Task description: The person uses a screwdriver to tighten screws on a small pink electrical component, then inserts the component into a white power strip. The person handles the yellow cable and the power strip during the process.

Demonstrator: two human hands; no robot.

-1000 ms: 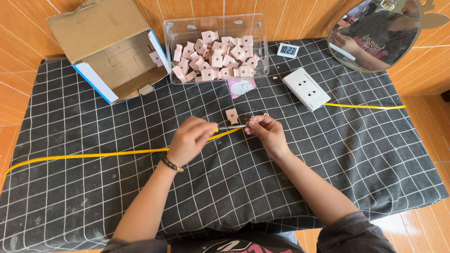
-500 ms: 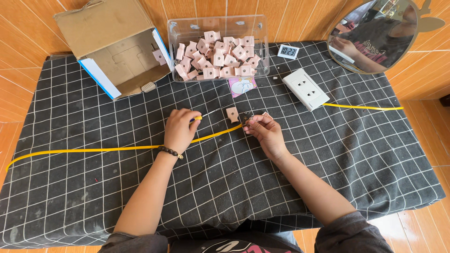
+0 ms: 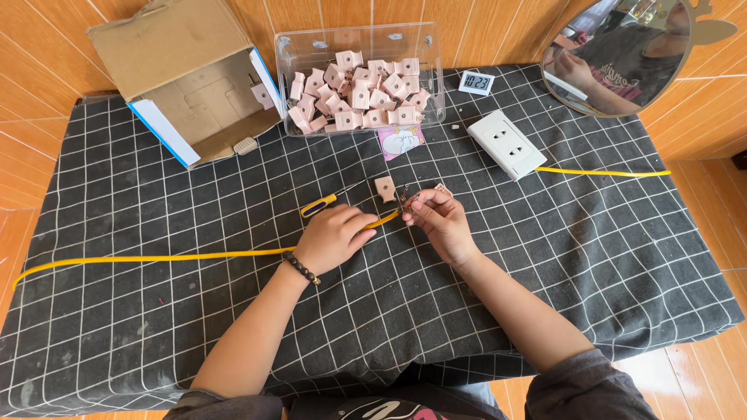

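A yellow cable (image 3: 156,257) runs across the black checked cloth (image 3: 545,257) from the left. My left hand (image 3: 334,237) is closed over it near its end. My right hand (image 3: 437,222) pinches the cable's stripped end (image 3: 405,204), where thin wires stick up, just right of my left hand. A screwdriver with a yellow and blue handle (image 3: 319,206) lies on the cloth right above my left hand. A small pink plug part (image 3: 384,188) lies just beyond the cable end, untouched.
At the back stand an open cardboard box (image 3: 194,85) and a clear tub (image 3: 299,47) with several pink plug parts. A white socket block (image 3: 507,144) with its own yellow cable (image 3: 599,172), a small digital clock (image 3: 475,82) and a round mirror (image 3: 615,54) are at the right.
My left hand went up and left to where the screwdriver now lies, then came back down onto the yellow cable. My right hand stayed at the cable end.
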